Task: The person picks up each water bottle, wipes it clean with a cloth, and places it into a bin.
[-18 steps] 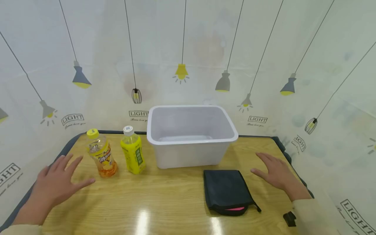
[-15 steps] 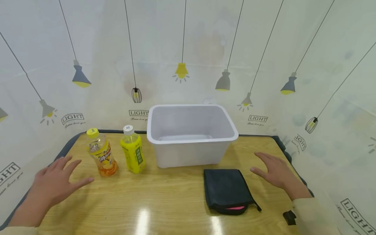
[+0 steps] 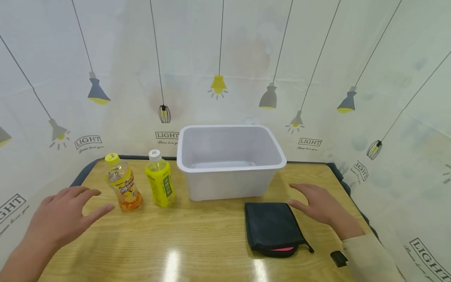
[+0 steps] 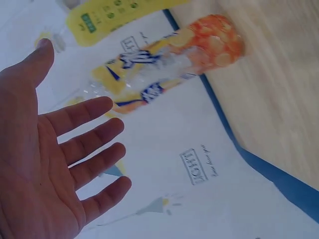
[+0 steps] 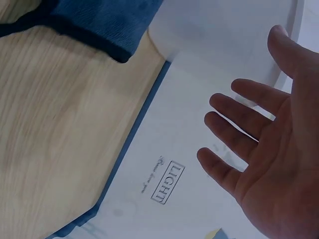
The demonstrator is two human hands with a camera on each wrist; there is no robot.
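Over the table's left side hovers my left hand [image 3: 63, 217], fingers spread and apart from everything. Nearest to it stands a clear bottle with a yellow cap [image 3: 124, 184] and orange contents at its base; the left wrist view shows this bottle [image 4: 164, 64] beyond the fingertips. Beside it a yellow-labelled bottle with a white cap [image 3: 161, 182] stands upright. My right hand [image 3: 318, 205] is held in the air, holding nothing, just right of a flat black pouch [image 3: 273, 225] that shows a bit of pink at its front edge. The right wrist view shows the pouch [image 5: 104, 22] too.
A white plastic tub [image 3: 225, 186] stands at the back middle of the wooden table [image 3: 197, 246], its open top facing up. A small black object [image 3: 339, 258] is near the right sleeve. Lamp-printed sheeting [image 3: 225, 47] surrounds the table behind and at the sides.
My right hand has moved left, closer to the pouch and tub. My left hand has shifted only slightly, its fingers bent a little more. The bottles, pouch and tub stay put.
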